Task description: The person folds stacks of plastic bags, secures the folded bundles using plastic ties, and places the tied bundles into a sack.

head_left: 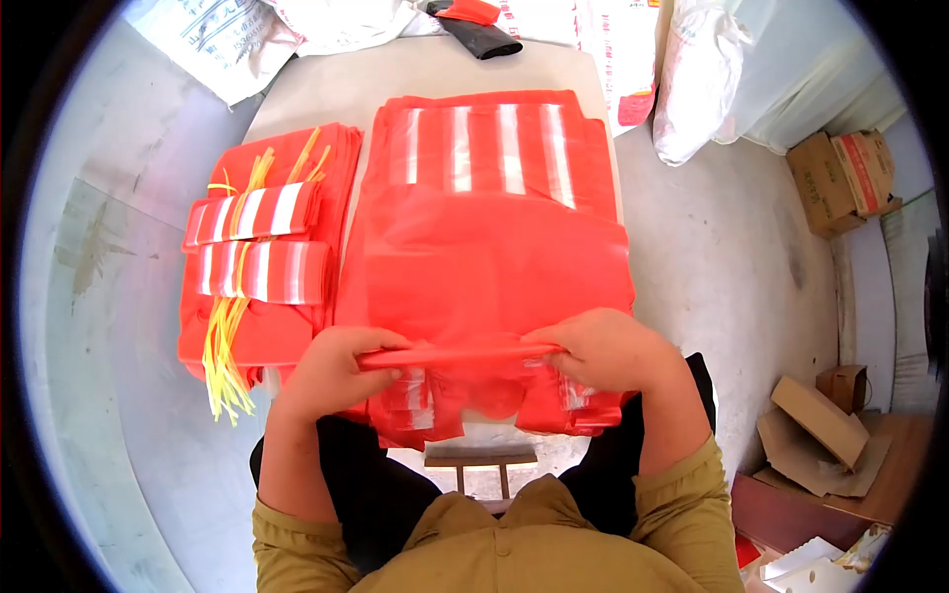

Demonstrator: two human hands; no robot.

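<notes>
A red plastic bag (484,267) lies spread over a stack of red bags with white stripes (484,148). Its near edge is gathered into a narrow roll or fold, pinched at both ends. My left hand (341,371) grips the left end between thumb and fingers. At the right end, my right hand (603,348) holds the same fold. Below the fold hang the near ends of bags, with clear-looking striped patches showing. To the left, two folded striped bundles (262,272) rest on another red stack (326,158), with yellow ties (229,346) across them.
The stacks lie on a pale table (326,84). White sacks (702,69) and a black-and-red item (479,35) are at the back. Cardboard boxes (835,183) stand on the right, and an opened carton (816,445) is at lower right. A wooden stool (481,458) shows below the table edge.
</notes>
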